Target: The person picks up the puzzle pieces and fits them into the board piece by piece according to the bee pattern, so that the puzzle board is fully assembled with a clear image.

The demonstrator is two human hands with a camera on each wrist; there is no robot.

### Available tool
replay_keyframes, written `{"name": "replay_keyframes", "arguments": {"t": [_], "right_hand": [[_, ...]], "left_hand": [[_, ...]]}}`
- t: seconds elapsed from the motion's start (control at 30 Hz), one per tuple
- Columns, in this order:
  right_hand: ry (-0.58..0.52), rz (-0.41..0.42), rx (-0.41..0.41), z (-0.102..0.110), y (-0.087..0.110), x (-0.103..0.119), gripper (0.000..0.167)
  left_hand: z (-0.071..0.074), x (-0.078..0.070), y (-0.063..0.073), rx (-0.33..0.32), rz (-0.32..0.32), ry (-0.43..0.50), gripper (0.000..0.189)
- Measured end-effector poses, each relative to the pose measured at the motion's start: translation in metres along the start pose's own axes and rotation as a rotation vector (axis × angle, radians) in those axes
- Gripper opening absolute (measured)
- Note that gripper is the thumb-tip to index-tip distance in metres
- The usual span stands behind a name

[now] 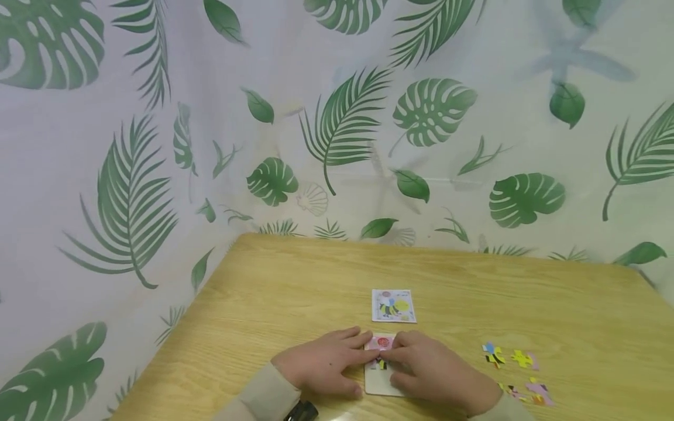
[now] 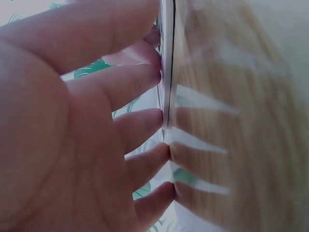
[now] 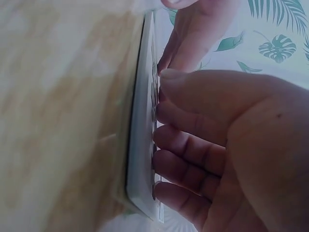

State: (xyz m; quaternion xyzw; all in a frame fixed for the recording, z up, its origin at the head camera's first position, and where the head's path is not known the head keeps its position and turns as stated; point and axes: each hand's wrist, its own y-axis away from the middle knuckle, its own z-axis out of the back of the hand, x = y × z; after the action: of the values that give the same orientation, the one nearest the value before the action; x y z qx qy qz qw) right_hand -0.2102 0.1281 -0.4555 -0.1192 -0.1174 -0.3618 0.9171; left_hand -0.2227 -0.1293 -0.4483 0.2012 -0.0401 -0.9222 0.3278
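A small puzzle board [image 1: 378, 383] lies flat on the table, its upper part filled with pink and yellow-black pieces and its lower part bare white. My left hand [image 1: 332, 362] rests at the board's left side, index finger stretched over the pieces. In the left wrist view its fingertips [image 2: 153, 116] touch the board's edge and the table beside it. From the other side my right hand [image 1: 434, 368] reaches over the board, index fingertip pressing the pieces near the left one. The right wrist view shows several fingertips [image 3: 166, 162] on the board's top; the hands hide part of the pieces.
Behind the board lies a square picture card [image 1: 394, 306] with a yellow-and-black bee. Loose jigsaw pieces [image 1: 493, 354] are scattered to the right of my right hand. The wood-grain table [image 1: 295, 280] meets a leaf-patterned curtain [image 1: 337, 193] at the back and left.
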Motion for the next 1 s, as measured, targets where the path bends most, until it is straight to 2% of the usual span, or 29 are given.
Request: {"name": "replay_keyframes", "arguments": {"t": [0.13, 0.3, 0.43, 0.53, 0.63, 0.73, 0.87, 1.0], "right_hand": [[0.013, 0.009, 0.005, 0.001, -0.003, 0.003, 0.040], [0.016, -0.006, 0.032, 0.003, -0.003, 0.005, 0.040], [0.028, 0.008, 0.027, 0.003, 0.003, 0.004, 0.033], [-0.014, 0.022, 0.030, 0.006, 0.012, -0.001, 0.025], [-0.086, -0.015, 0.047, 0.012, 0.026, -0.008, 0.024], [-0.113, -0.066, 0.010, 0.024, 0.041, -0.017, 0.023], [-0.071, -0.132, -0.057, 0.036, 0.055, -0.030, 0.021], [-0.040, -0.187, -0.050, 0.040, 0.064, -0.040, 0.024]], "left_hand": [[0.001, 0.003, 0.003, 0.002, 0.007, 0.016, 0.070], [0.001, 0.001, 0.003, -0.022, 0.007, -0.036, 0.065], [0.001, -0.003, 0.001, -0.025, 0.003, -0.037, 0.062], [0.001, -0.006, -0.003, -0.007, 0.008, -0.025, 0.061], [-0.002, -0.009, -0.006, -0.001, 0.016, -0.028, 0.059], [-0.001, -0.010, -0.009, -0.020, 0.015, -0.046, 0.057], [0.003, -0.008, -0.007, -0.043, 0.021, -0.068, 0.055], [0.002, -0.007, -0.003, -0.037, 0.018, -0.060, 0.054]]}}
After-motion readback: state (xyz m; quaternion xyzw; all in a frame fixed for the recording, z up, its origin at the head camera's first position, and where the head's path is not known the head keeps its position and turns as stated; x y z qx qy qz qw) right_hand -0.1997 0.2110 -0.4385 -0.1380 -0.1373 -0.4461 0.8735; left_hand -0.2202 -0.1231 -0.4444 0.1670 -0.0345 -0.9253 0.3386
